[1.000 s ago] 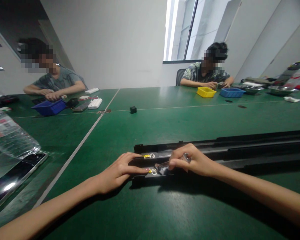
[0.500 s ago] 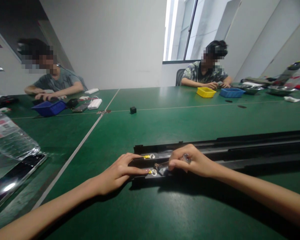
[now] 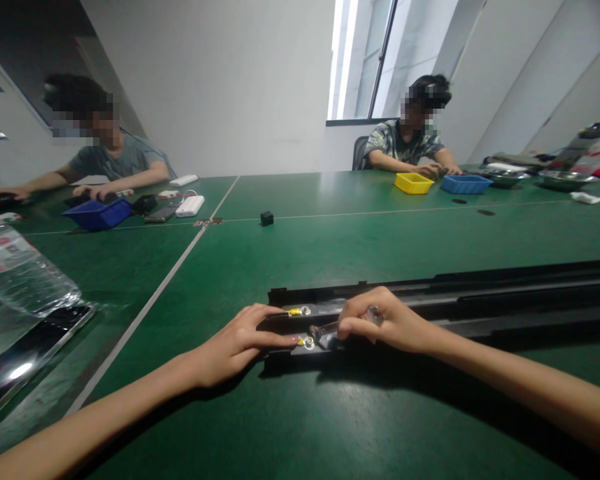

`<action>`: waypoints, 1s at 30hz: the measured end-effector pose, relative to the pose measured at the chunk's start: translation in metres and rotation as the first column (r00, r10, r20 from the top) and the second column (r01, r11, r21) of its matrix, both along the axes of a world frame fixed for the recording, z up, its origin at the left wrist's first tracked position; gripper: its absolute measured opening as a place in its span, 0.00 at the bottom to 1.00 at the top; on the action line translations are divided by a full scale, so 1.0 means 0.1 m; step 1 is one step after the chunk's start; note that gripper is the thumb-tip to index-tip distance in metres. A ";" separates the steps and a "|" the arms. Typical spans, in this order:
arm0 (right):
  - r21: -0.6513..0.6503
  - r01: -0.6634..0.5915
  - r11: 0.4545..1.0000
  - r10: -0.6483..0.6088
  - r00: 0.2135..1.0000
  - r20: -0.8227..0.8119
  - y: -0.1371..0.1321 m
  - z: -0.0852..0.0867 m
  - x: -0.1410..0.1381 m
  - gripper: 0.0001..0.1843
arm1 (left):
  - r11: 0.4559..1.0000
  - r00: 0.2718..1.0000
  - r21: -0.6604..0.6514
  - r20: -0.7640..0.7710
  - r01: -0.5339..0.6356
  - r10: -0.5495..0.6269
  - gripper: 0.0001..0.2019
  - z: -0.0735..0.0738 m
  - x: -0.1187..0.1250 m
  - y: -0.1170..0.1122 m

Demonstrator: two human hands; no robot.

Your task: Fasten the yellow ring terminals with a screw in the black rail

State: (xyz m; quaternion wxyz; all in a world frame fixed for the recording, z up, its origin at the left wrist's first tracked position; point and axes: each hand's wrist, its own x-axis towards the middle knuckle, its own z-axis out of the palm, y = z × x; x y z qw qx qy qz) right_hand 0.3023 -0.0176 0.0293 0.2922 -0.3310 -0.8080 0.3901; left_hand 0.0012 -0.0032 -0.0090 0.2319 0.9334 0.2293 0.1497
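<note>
A long black channel-shaped rail [image 3: 530, 293] lies across the green table in front of me. Two yellow-sleeved ring terminals sit at its left end, an upper terminal [image 3: 295, 312] and a lower terminal [image 3: 303, 342], each at a round metal fastener. My left hand [image 3: 235, 343] is open over that end; its index finger reaches to the upper terminal and its thumb touches the lower one. My right hand [image 3: 380, 320] is closed around a small metal wrench [image 3: 325, 329], whose head lies between the fasteners, close to the lower one. The fingers hide part of its shaft.
A phone [image 3: 27, 363] and a clear plastic bottle [image 3: 25, 267] lie at left. Farther off are a small black block [image 3: 267, 219], a dark blue bin [image 3: 97, 212], a yellow bin [image 3: 413, 183] and a light blue bin [image 3: 465, 185]. Two people sit across the table.
My hands and the wrench hold nearly the same place. The person at the far left has stretched one arm out to the left.
</note>
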 end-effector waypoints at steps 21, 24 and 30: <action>0.011 0.021 1.000 -0.021 1.000 -0.007 0.00 0.01 -0.02 0.19 | 1.000 1.000 0.009 0.006 0.008 -0.008 0.21 -0.01 0.01 0.01; -0.003 0.020 1.000 -0.020 1.000 -0.001 0.00 0.01 -0.01 0.19 | 1.000 1.000 0.012 -0.005 0.008 -0.008 0.21 0.00 0.01 0.01; -0.027 0.019 0.999 -0.019 1.000 0.003 0.01 -0.01 -0.01 0.19 | 1.000 1.000 0.016 -0.012 -0.001 0.001 0.21 0.04 0.02 -0.01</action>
